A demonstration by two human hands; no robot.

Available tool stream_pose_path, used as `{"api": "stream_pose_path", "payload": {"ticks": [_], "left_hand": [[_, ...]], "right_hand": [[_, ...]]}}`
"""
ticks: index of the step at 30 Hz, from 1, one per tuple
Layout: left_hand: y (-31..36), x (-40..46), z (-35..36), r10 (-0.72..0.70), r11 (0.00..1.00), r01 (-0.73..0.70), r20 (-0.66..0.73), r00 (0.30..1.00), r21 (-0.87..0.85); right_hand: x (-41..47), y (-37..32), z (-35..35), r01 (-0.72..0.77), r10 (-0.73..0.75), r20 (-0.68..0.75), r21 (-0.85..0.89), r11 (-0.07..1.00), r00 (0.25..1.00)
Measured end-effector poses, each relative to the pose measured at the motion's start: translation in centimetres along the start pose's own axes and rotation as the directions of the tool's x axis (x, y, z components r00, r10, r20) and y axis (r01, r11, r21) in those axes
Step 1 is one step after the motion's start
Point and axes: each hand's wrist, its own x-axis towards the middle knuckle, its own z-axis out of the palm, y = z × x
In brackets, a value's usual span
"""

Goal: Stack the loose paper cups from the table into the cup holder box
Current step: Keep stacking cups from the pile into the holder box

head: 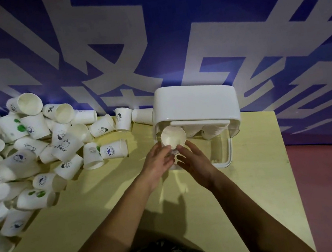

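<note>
Now we flank cup [173, 138] at cup holder box [195, 102] mouth; left hand [158, 159], right hand [193, 158] loose, holding nothing. Crooked push may jam stack.

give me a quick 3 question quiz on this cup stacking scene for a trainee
1. True or false: the pile of loose cups lies to the right of the cup holder box.
2. Which hands are at the box's open front? A) left only B) right only C) both
3. The cup at the box opening shows its ____ to the camera.

Key: 1 false. 2 C, the left hand and right hand. 3 open mouth.
</note>
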Motion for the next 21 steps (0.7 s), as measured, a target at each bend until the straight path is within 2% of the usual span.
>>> {"api": "stream_pose_path", "payload": {"ticks": [5, 8, 12, 14, 16, 19, 21], "left_hand": [[1.4, 1.9, 1.1, 0.035, 0.998, -0.031, 0.066, 0.997, -0.059], [1.9, 3.1, 1.7, 0.046, 0.997, -0.042, 0.075, 0.996, -0.058], [2.4, 4.1, 2.1, 0.06, 0.997, -0.062, 0.062, 0.996, 0.038], [2.4, 3.9, 2.0, 0.047, 0.994, -0.05, 0.036, 0.998, 0.097], [2.3, 3.3, 1.3, 0.044, 0.972, -0.044, 0.003, 0.999, 0.231], [1.9, 2.1, -0.7, 0.077, 0.91, -0.042, -0.069, 0.995, 0.413], [1.7, 1.1, -2.7, 0.176, 0.861, -0.082, -0.143, 0.974, 0.502]], "right_hand": [[1.7, -1.5, 1.0, 0.077, -0.076, -0.015, 0.041, 0.996, 0.997], [2.9, -2.7, 1.9, 0.137, -0.137, -0.045, -0.001, 0.991, 0.99], [3.2, -3.8, 2.8, 0.201, -0.202, -0.049, -0.033, 0.979, 0.978], [3.2, -3.4, 2.7, 0.183, -0.185, -0.039, -0.045, 0.982, 0.982], [3.1, -2.7, 2.5, 0.127, -0.132, -0.062, -0.079, 0.989, 0.989], [2.6, -1.1, 2.5, 0.047, -0.066, -0.184, -0.105, 0.993, 0.981], [1.9, -0.1, 2.9, 0.026, -0.059, -0.277, -0.121, 0.992, 0.959]]}}
